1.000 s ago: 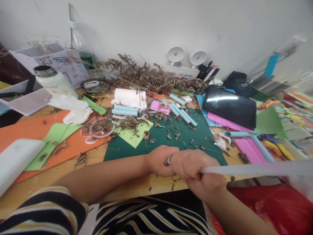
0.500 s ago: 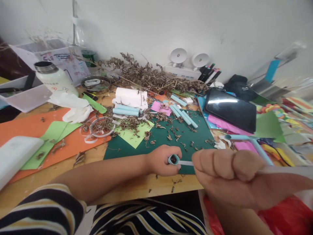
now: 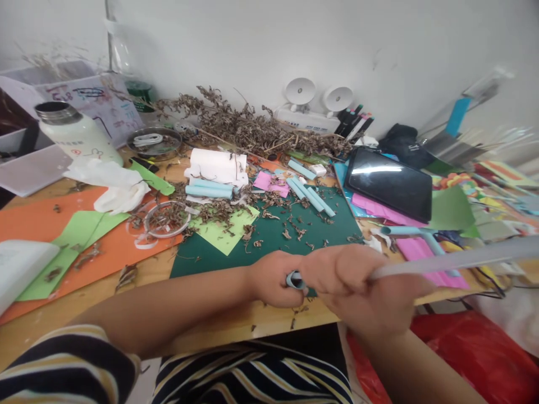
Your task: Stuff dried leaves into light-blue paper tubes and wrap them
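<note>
My left hand is wrapped round a light-blue paper tube, its open end facing me above the table's front edge. Closed round a long, whitish stick is my right hand, just right of the tube. The stick's long end sticks out to the right, and its other end seems to enter the tube mouth, partly hidden by my fingers. Beyond my hands lies a green mat strewn with dry leaf bits. More blue paper tubes rest on its far part.
Dried leafy stems are heaped along the wall. A black tablet lies at the right, and a white bottle stands at the left. A tape ring with leaves in it sits on orange paper. A red bag is below right.
My right hand has moved left, close against the tube, and the stick now slants up to the right. My left hand still grips the tube. The view has shifted slightly.
</note>
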Tool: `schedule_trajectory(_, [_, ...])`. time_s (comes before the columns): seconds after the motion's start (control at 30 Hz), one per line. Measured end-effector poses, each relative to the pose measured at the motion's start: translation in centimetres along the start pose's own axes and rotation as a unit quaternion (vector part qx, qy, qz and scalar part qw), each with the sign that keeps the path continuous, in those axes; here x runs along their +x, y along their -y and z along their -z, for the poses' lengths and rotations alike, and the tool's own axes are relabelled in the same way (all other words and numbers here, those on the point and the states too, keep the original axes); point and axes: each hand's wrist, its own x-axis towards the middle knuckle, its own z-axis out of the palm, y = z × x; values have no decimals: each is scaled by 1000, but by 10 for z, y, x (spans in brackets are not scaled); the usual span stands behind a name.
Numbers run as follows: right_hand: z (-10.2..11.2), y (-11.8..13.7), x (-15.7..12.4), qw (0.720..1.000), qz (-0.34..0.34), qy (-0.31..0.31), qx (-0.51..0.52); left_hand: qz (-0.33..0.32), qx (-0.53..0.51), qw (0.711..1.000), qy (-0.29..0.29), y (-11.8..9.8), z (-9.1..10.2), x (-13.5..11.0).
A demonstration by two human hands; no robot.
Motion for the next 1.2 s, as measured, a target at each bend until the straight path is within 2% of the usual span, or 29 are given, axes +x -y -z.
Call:
schedule_trajectory(0.07, [3,6,1,1000,2,-18,15,-41,91,991,86,-1,1,0])
schedule_trajectory(0.13, [6,11,2,999,8,-30,28,-77,174,974,125,-2,2,0])
schedule_trajectory(0.33, [7,18,2,997,26,-54,44,-103,231,960,118,-1,5,1])
schedule_trajectory(0.47, [3,6,-2,998,16,-40,35,-110,249,953,130,5,5,1])
schedule_trajectory(0.53, [4,-3,-6,1000,10,-30,-1,-106,254,950,149,7,5,1])
schedule_trajectory(0.6, [10,-7,-8,996,15,-9,-82,-90,267,945,164,7,6,1])
schedule_trajectory(0.67, [18,-3,-9,975,16,26,-221,-72,285,942,162,6,6,2])
schedule_trajectory(0.77, [29,13,-9,896,-2,75,-438,-59,303,940,148,1,5,1])
schedule_trajectory(0.83, [32,25,-10,849,-8,102,-519,-57,307,937,155,-2,4,1])
schedule_trajectory(0.9, [31,34,-12,819,2,117,-561,-70,299,938,163,-3,4,1])
schedule_trajectory(1.0, [28,38,-16,805,39,101,-584,-90,285,942,154,-2,3,2])
schedule_trajectory(1.13, [27,33,-17,785,52,107,-608,-93,285,940,165,0,4,2])
schedule_trajectory(1.2, [27,32,-16,785,64,107,-606,-94,289,939,159,0,4,2])
